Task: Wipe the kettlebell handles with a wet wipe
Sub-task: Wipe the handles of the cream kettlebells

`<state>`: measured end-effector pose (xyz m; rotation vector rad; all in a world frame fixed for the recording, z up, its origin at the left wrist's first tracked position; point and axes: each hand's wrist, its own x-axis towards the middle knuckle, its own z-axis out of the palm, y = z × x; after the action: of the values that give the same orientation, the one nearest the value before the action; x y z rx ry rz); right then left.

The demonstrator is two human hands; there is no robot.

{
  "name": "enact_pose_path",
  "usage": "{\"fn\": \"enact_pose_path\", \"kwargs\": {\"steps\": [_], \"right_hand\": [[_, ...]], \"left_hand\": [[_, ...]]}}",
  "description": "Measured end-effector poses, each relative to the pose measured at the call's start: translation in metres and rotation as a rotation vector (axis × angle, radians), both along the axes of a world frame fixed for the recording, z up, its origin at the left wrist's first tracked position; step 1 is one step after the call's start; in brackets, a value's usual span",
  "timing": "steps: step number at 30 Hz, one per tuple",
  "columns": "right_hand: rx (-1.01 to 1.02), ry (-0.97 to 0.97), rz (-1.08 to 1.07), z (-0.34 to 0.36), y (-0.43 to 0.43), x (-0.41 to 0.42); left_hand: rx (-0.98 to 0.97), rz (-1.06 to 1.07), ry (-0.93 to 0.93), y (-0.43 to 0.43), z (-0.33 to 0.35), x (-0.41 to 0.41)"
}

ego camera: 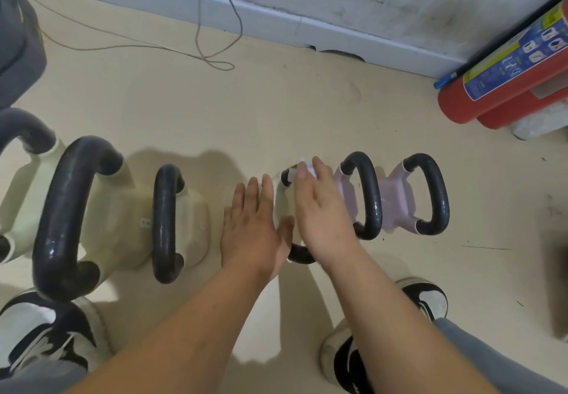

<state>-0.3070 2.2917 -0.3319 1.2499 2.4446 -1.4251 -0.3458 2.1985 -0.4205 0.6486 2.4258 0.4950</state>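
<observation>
Several kettlebells with black handles stand in a row on the floor. My right hand (319, 206) lies over the handle (299, 253) of a pale kettlebell in the middle and presses a white wet wipe (305, 166) to it; only a corner of the wipe shows at my fingertips. My left hand (253, 224) rests flat with straight fingers on the left side of that same kettlebell's body (282, 206). Two pink kettlebells (396, 197) stand just to the right, and cream ones (190, 218) to the left.
Two red fire extinguishers (504, 80) lie at the right by the grey skirting board (276, 21). A thin cable (215, 55) loops over the beige floor at the back. My shoes (424, 295) stand close behind the row. A dark grey object (18, 40) sits at the far left.
</observation>
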Motion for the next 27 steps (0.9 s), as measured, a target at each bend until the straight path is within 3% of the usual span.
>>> {"fn": "enact_pose_path", "kwargs": {"steps": [4,8,13,15,18,20,22,24,27], "right_hand": [[0.111,0.143,0.020,-0.008,-0.036,0.036],[0.183,0.052,0.042,-0.026,-0.041,0.045],[-0.006,-0.004,0.034,-0.020,-0.047,0.029],[-0.085,-0.022,0.070,-0.013,-0.058,0.015],[-0.243,0.026,0.038,-0.009,-0.079,-0.007],[-0.329,0.031,-0.025,-0.007,-0.087,-0.013],[-0.369,-0.022,-0.082,0.002,-0.080,-0.013],[-0.454,-0.018,-0.197,0.016,-0.068,-0.010],[-0.548,0.087,-0.353,0.032,-0.051,-0.006]], "left_hand": [[0.069,0.020,-0.057,-0.006,0.002,-0.001],[0.104,0.196,-0.072,-0.016,0.015,0.007],[0.493,0.430,-0.169,-0.035,0.042,0.014],[0.649,0.650,-0.348,-0.038,0.059,0.002],[0.861,0.911,-0.841,-0.050,0.087,-0.016],[0.775,0.773,-0.769,-0.060,0.097,-0.022],[0.539,0.503,-0.467,-0.059,0.097,-0.023],[0.346,0.328,-0.288,-0.050,0.098,-0.022],[0.314,0.335,-0.197,-0.037,0.104,-0.017]]}}
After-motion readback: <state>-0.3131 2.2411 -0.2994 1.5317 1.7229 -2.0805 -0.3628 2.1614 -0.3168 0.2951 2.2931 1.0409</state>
